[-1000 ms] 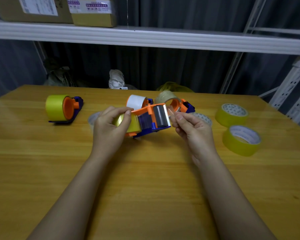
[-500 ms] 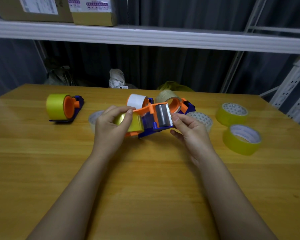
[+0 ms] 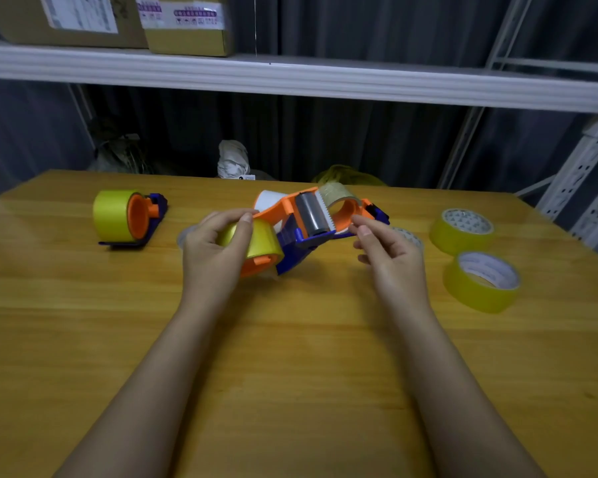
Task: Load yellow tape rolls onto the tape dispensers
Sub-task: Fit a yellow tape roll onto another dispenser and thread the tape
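You are sitting at a wooden table (image 3: 290,339), looking down at both of your bare forearms reaching forward. Your left hand (image 3: 214,246) is curling round a yellow tape roll (image 3: 256,241) mounted on an orange and blue tape dispenser (image 3: 297,229), thumb and fingers gripping the roll and lifting the dispenser's front end off the table. The dispenser's grey roller (image 3: 311,215) and toothed blade are pointing up toward twelve o'clock.

Your right hand (image 3: 390,257) is hovering just beside the dispenser at its three o'clock side, fingers loosely bent, thumb and forefinger close together near the blade; whether they are pinching a tape end is not clear.

Behind the held dispenser, at twelve o'clock, a white roll (image 3: 270,200) and a second dispenser carrying a clear roll (image 3: 342,198) are lying close together. At ten o'clock, well apart, a loaded dispenser (image 3: 128,215) with yellow tape is resting on its side. At two to three o'clock, two spare yellow rolls (image 3: 463,232) (image 3: 480,282) are lying flat near each other. Above the table, a white shelf (image 3: 290,77) is holding cardboard boxes (image 3: 187,25).
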`<action>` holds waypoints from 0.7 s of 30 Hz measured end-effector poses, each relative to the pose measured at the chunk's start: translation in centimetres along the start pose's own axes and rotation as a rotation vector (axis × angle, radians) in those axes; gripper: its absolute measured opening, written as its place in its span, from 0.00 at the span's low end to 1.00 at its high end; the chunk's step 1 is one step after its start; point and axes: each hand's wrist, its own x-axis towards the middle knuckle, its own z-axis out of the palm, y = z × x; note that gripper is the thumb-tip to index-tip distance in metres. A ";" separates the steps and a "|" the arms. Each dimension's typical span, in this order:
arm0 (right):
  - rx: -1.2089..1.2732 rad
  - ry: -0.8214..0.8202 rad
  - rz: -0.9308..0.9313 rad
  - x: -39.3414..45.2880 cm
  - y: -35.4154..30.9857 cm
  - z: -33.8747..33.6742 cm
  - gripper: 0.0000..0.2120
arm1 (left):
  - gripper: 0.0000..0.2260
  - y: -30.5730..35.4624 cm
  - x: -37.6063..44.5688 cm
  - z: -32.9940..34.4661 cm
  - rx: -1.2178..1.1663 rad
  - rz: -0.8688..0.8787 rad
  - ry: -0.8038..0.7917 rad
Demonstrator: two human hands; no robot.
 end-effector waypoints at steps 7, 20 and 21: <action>0.043 -0.073 -0.249 -0.7 -0.9 1.0 0.17 | 0.05 0.5 0.2 0.6 -0.307 -0.316 0.008; -0.033 0.003 -0.481 -1.0 -0.4 1.4 0.20 | 0.05 0.3 -0.5 1.7 -0.517 -0.548 -0.171; -0.028 0.011 -0.493 -1.0 -0.3 1.5 0.19 | 0.05 0.3 -0.5 1.8 -0.518 -0.556 -0.182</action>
